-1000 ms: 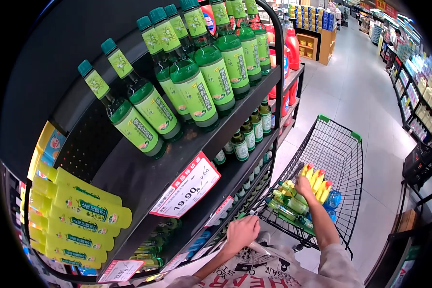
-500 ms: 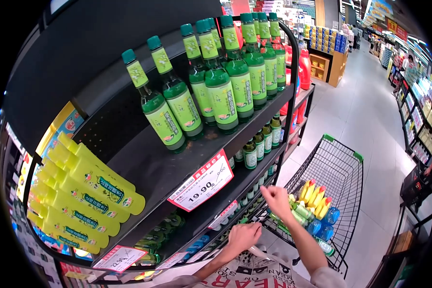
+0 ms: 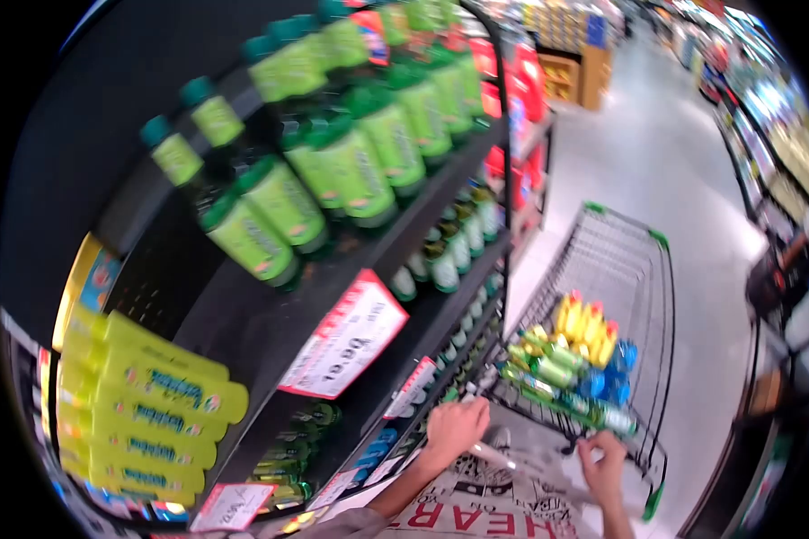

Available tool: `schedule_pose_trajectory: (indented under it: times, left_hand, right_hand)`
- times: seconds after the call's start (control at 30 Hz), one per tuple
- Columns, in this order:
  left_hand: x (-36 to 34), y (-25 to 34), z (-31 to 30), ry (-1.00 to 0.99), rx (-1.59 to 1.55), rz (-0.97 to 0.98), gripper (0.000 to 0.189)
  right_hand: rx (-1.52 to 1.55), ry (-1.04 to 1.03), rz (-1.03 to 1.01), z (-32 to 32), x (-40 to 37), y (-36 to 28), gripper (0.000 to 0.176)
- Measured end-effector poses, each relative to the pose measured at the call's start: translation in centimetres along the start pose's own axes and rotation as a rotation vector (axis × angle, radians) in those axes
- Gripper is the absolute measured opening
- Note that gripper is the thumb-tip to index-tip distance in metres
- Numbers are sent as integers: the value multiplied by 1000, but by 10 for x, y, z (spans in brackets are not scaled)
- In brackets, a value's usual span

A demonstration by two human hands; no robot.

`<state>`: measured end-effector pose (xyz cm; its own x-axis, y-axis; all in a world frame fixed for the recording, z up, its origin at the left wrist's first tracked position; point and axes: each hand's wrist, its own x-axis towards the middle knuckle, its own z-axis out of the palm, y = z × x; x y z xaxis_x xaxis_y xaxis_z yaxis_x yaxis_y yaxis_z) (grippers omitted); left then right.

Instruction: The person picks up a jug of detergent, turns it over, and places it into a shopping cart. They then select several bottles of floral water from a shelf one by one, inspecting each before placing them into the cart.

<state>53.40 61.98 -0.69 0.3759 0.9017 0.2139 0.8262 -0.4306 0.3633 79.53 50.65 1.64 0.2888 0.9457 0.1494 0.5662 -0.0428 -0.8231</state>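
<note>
My left hand [image 3: 456, 433] is closed at the near left of the shopping cart, on a pale bar that looks like its handle [image 3: 499, 460]. My right hand [image 3: 602, 456] is at the near right of the cart, fingers curled and thumb close to the forefinger; whether anything is in them is hidden. Inside the wire shopping cart [image 3: 671, 296] lie yellow bottles [image 3: 586, 331] with red caps, blue bottles [image 3: 617, 371] and green bottles [image 3: 553, 370]. A printed light-coloured cloth [image 3: 490, 508], perhaps an apron or bag, covers my front.
To my left, a black shelf [image 3: 243, 346] carries green-capped bottles [image 3: 355, 184] and yellow-green bottles [image 3: 166, 386]. A price sign [image 3: 346, 337] hangs on its edge. Smaller bottles [image 3: 440, 265] fill lower shelves. The pale aisle floor [image 3: 643, 135] runs ahead, with more shelving [image 3: 751, 135] at right.
My right hand has come down and right, from raised above the cart's left side to its near end. My left hand stays at the handle. The view has shifted and blurred.
</note>
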Motion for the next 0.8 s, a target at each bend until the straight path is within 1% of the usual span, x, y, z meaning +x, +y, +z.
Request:
schedule_pose_trajectory:
  times: [0.03, 0.07, 0.1, 0.13, 0.2, 0.27, 0.3, 0.37, 0.4, 0.43, 0.5, 0.7, 0.8]
  left_hand:
    - [-1, 0, 3, -29, 30, -7, 9]
    - [1, 2, 1, -72, 54, -15, 8]
    - [2, 4, 0, -108, 75, -23, 8]
    - [2, 6, 1, -96, 50, -15, 8]
    - [1, 3, 7, -85, 35, 3, 9]
    - [1, 0, 8, -97, 49, 24, 9]
    - [1, 0, 8, -111, 47, 40, 9]
    - [1, 0, 8, -147, 90, 24, 10]
    - [2, 2, 7, -194, 94, -7, 11]
    - [2, 3, 6, -207, 94, 2, 11]
    - [4, 4, 5, -224, 131, -17, 12]
    - [5, 7, 2, -202, 118, 19, 9]
    - [5, 5, 3, -230, 115, -15, 10]
  right_hand:
    - [-37, 44, 22, -13, -8, 0, 19]
    - [-9, 76, 48, -24, -14, 3, 17]
    - [-65, 111, 15, -34, -18, 4, 15]
    - [-83, 122, 88, -43, -27, 7, 15]
    - [-200, 142, 148, -53, -49, 16, 16]
    - [-321, 129, 170, -54, -67, 28, 14]
    - [-322, 138, 189, -52, -73, 31, 14]
    - [-395, 7, 355, -49, -80, 35, 14]
    - [-372, 130, 274, -43, -78, 37, 16]
    - [-372, 133, 289, -42, -79, 38, 16]
    - [-414, 176, 256, -41, -77, 39, 16]
    - [-444, 184, 239, -41, -78, 41, 17]
    - [-442, 168, 257, -42, -77, 40, 17]
